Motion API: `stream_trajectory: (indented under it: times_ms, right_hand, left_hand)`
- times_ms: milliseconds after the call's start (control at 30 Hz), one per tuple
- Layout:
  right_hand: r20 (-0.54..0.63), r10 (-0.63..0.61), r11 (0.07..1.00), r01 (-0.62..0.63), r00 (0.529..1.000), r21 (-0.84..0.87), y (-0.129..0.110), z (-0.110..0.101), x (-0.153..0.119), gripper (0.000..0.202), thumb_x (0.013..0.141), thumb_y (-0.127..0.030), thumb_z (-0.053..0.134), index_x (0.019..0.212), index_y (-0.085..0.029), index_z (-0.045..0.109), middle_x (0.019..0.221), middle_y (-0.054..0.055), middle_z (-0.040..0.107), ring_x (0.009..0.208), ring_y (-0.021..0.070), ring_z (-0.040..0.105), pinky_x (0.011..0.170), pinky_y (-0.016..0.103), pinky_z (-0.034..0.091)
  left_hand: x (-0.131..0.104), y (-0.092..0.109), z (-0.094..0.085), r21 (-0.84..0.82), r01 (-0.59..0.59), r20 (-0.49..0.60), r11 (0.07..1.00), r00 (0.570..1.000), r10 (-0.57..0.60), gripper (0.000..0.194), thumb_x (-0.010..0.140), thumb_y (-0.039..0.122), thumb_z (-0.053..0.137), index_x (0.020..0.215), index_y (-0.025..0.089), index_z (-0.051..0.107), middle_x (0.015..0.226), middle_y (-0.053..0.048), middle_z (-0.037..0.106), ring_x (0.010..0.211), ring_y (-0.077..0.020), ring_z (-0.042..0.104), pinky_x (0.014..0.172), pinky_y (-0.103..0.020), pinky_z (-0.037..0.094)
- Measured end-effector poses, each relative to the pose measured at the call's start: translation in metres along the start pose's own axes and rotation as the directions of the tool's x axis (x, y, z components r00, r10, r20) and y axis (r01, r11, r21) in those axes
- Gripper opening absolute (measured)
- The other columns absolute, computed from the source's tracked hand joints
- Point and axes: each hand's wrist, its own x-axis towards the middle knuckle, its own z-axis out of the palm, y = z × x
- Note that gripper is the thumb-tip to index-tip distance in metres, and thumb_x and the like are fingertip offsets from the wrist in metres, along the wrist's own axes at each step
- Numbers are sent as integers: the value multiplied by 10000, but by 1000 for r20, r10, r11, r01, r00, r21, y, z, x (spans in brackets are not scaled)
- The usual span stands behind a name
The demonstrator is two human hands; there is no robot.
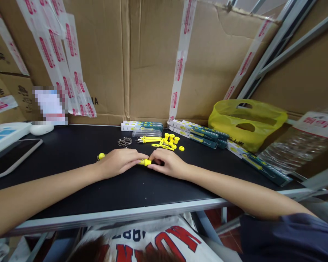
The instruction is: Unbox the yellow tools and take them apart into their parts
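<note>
Yellow tool point(145, 162) part-hidden, phone point(12, 156) cut off, sheet point(52, 105) blurred

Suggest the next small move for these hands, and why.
Probably a gentle press on the yellow end piece with the right hand while the left hand steadies the yellow tool: the right fingers touch that end; the left hand covers the middle.

To the right of the grip and nearer to the body, the right arm has a dark navy sleeve point(287, 236), which is short and ends above the forearm, with soft folds in the cloth. Below the grip, the front of the white shirt point(153, 227) shows large, thick red letters point(177, 238) and also smaller dark digits point(129, 234); part of this print is hidden, so I cannot read it fully.
</note>
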Motion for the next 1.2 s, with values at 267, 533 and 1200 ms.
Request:
stream_trajectory:
  times_ms: [267, 533, 1200]
  right_hand:
    - [-5, 2, 999, -2, 1000, -33, -4, -3, 0, 217, 848, -382, 601, 856, -192, 496, 706, -12, 499, 642, 132, 463, 608, 247, 362]
    - [43, 1, 1000, 0, 999, -24, -2, -1, 3, 245, 944, -356, 456, 864, -166, 588, 758, 39, 588, 725, 151, 524, 669, 262, 387]
    - [24, -35, 999, 35, 999, -33, -1, 0, 3, 225, 934, -351, 488, 875, -166, 600, 756, 33, 602, 726, 146, 531, 680, 259, 393]
  left_hand:
    - [0, 1, -1, 12, 8, 12, 1000, 1000, -8, 326, 991, 281, 355, 1246, 215, 546, 1020, -38, 659, 930, -146, 621, 787, -228, 437]
    - [0, -1, 1, -4, -4, 10, 1000, 1000, 4, 318, 990, 276, 362, 1245, 216, 542, 1041, -35, 658, 939, -142, 620, 801, -225, 431]
    - [0, -1, 0, -8, -11, 7, 1000, 1000, 11, 324, 992, 291, 356, 1241, 212, 547, 1030, -43, 664, 926, -144, 623, 795, -225, 439]
